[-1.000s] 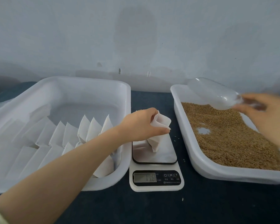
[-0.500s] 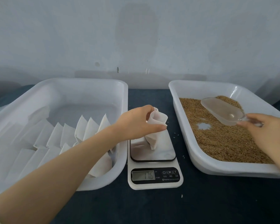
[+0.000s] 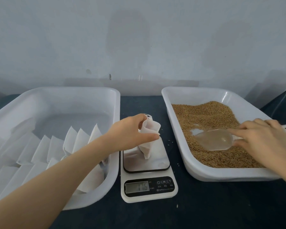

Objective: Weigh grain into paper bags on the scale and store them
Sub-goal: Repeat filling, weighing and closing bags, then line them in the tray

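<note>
We see a dark counter carrying a white tub at left, a white scale in the middle, a white tray at right, and a few loose grains.

Soft, even, cool-toned light, with no hard shadows and no visible source. Faint darker mottled patches on the far wall. Mild sheen on the scale plate; its display is dim, digits soft. Wide-angle bowing bends the left tray and right tray rims toward the edges. Slight smear on the right hand at the right edge. The dark desk shows little detail.
</note>
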Available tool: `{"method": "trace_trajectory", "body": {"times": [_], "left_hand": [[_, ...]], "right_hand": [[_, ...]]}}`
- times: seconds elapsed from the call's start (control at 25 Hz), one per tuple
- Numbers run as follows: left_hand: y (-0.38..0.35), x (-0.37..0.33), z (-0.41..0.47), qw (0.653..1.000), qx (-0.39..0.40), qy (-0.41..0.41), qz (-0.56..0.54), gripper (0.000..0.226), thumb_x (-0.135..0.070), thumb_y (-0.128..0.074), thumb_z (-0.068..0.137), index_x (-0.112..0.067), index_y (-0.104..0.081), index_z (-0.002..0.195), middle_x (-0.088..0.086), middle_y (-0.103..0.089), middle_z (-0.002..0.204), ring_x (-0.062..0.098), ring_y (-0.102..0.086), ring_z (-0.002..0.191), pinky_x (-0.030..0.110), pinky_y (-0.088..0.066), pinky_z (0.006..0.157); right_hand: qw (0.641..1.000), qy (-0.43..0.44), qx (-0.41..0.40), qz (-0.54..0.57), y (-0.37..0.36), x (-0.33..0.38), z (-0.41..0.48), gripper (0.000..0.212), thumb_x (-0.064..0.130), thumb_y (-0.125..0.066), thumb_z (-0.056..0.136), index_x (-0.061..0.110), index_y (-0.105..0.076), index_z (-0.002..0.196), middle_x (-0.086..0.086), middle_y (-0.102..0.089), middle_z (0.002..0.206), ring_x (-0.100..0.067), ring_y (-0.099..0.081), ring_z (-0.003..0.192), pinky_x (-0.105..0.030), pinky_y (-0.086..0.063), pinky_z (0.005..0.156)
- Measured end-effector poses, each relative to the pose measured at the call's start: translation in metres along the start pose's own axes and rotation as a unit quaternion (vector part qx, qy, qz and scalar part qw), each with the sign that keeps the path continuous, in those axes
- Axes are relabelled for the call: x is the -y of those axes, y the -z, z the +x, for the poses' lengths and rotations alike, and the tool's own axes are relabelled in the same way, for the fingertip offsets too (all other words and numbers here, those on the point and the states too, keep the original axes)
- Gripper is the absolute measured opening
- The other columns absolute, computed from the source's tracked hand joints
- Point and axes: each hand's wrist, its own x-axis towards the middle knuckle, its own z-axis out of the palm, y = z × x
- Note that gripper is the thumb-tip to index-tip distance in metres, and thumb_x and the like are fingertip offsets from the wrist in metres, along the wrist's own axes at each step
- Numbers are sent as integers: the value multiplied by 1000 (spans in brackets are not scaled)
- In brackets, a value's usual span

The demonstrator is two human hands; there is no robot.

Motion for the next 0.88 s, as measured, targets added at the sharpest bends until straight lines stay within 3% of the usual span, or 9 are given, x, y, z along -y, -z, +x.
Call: {"method": "trace_trajectory", "body": {"times": [0.2,0.32,0.44,0.6,0.88], "left_hand": [[-2,3,1,1000,0,2,1,50,-73,-57,70,-40,-46,106,-21,-57,97,-1,-55,85,19,-45,69],[-2,4,3,1000,-1,2,0,52,-74,-57,69,-39,-47,107,-22,-58,97,1,-56,87,24,-48,74],[-3,5,3,1000,-2,2,2,55,-75,-56,68,-39,-48,108,-22,-58,97,0,-56,87,24,-48,74],[-3,6,3,1000,-4,0,3,52,-73,-57,70,-39,-47,108,-23,-57,96,-2,-55,86,18,-45,70],[-2,4,2,1000,1,3,0,54,-71,-57,72,-37,-46,112,-20,-58,102,5,-57,89,24,-46,72]], "right_hand": [[990,-49,103,82,-2,5,0,40,47,-68,76,47,-60,115,13,-65,99,-10,-52,90,-30,-31,77],[957,-111,147,223,-4,3,-2,35,48,-71,73,52,-62,107,13,-65,91,-11,-56,84,-34,-44,76],[927,-148,171,300,-5,-3,-4,31,44,-72,73,55,-62,99,14,-67,99,-13,-59,89,-36,-48,80],[917,-158,179,321,-2,-10,-2,31,41,-72,74,58,-58,97,16,-67,106,-11,-57,94,-36,-45,84],[918,-159,203,302,4,-16,-2,35,40,-72,74,66,-52,83,30,-55,82,-1,-51,80,-29,-40,72]]}}
